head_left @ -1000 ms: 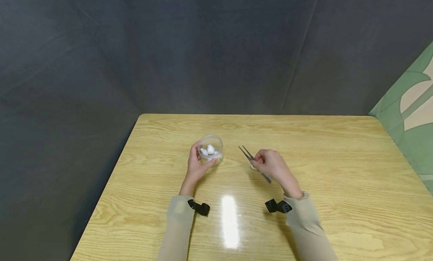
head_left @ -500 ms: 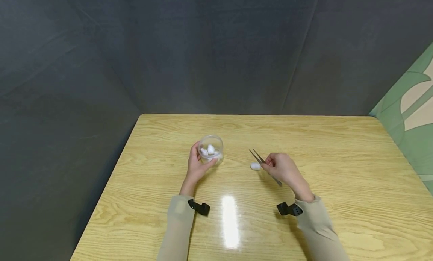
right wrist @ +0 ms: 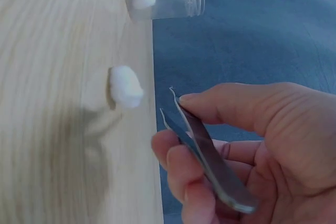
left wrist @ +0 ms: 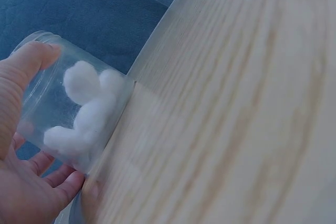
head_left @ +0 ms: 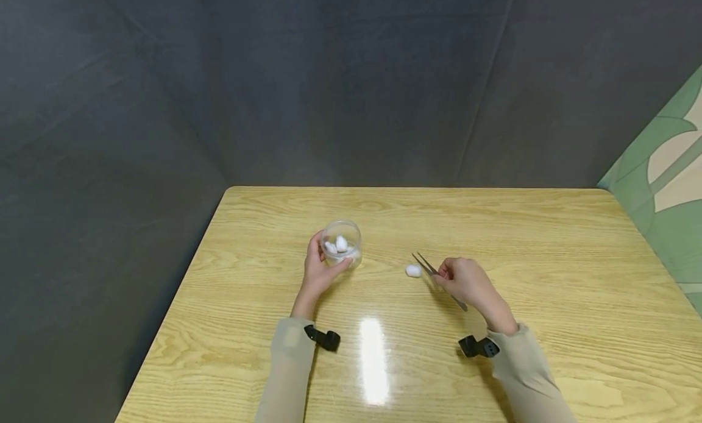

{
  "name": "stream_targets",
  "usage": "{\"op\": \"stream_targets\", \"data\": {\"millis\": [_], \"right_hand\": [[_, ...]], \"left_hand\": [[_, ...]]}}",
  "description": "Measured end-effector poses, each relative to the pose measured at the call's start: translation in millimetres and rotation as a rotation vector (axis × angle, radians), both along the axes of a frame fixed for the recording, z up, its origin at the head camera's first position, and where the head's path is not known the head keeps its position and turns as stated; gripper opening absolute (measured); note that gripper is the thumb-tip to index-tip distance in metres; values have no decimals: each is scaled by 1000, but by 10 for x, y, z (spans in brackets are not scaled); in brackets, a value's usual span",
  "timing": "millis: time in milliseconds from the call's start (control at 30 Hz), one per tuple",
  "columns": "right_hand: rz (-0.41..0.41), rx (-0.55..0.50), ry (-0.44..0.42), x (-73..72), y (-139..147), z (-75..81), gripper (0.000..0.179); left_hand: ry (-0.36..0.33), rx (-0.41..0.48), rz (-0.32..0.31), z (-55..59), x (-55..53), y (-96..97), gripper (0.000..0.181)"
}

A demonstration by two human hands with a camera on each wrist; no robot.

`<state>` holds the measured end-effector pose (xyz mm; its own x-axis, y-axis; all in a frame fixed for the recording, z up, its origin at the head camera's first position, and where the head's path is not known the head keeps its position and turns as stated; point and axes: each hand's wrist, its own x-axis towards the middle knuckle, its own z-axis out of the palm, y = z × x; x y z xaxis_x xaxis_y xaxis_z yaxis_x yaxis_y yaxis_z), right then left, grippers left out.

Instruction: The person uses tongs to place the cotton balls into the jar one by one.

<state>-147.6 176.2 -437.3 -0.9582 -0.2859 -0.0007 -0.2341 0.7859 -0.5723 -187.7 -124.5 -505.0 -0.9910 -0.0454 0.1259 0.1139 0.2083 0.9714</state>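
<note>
My left hand (head_left: 320, 273) grips a clear plastic jar (head_left: 355, 235) that stands upright on the table, thumb on the near side and fingers around the far left. Several white cotton balls (left wrist: 94, 114) lie inside the jar, heaped at its bottom. My right hand (head_left: 469, 283) pinches a pair of metal tweezers (right wrist: 210, 156) between thumb and fingers. The two tips are spread apart with nothing between them. A single cotton ball (head_left: 413, 270) rests on the table just left of the tweezers, between them and the jar.
The wood-grain table (head_left: 247, 362) carries a bright light reflection near its front middle. Dark cloth (head_left: 351, 88) hangs behind it and at the left. A green leaf-patterned panel (head_left: 674, 216) is at the far right.
My right hand has drawn back to the right and nearer with the tweezers, leaving the single cotton ball in view on the table. The left hand and jar have stayed in place.
</note>
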Motion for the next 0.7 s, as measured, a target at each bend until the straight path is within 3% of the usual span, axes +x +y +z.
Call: {"op": "stream_targets", "data": {"millis": [67, 333, 567, 700], "right_hand": [[-3, 3, -11, 15, 7, -20, 19], [7, 8, -34, 70, -1, -56, 19], [12, 10, -32, 91, 3, -106, 17], [-2, 23, -46, 100, -7, -124, 17]], "left_hand": [[1, -6, -6, 16, 11, -1, 80], [19, 33, -44, 267, 138, 20, 77], [23, 1, -16, 27, 13, -1, 78], [32, -2, -17, -6, -4, 1, 78]]}}
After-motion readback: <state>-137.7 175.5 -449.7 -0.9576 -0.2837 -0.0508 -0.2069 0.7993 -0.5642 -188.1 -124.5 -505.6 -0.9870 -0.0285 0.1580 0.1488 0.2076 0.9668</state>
